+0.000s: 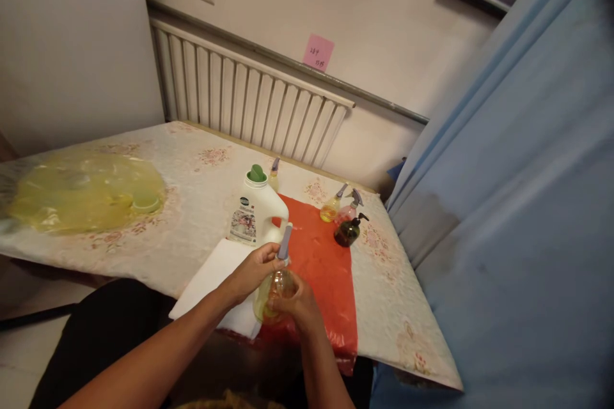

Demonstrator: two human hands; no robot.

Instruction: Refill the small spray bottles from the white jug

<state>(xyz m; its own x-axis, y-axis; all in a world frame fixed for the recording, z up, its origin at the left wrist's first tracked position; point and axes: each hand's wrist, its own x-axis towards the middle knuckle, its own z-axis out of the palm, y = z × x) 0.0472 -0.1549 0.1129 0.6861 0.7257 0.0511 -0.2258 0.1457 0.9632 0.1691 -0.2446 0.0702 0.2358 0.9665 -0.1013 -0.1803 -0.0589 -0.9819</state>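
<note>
A clear spray bottle (262, 301) with yellowish liquid stands upright between my hands at the table's front edge, its grey spray head (285, 243) on top. My left hand (261, 263) grips the neck just below the spray head with thumb and fingers. Around the clear body is my right hand (295, 303), fingers wrapped on its right side. Just behind is a white jug (256, 211) with a handle, a printed label and a green piece (257, 172) in its mouth. A white sheet (206, 281) and a red plastic sheet (321, 268) lie beneath and beside the bottle.
On the right stand a yellow spray bottle (330, 209), a pink spray bottle (346, 212) and a dark pump bottle (346, 234). Another spray bottle (274, 177) is partly behind the jug. A yellow plastic bag (71, 192) and green cap (146, 202) lie left. A blue curtain (518, 172) hangs right.
</note>
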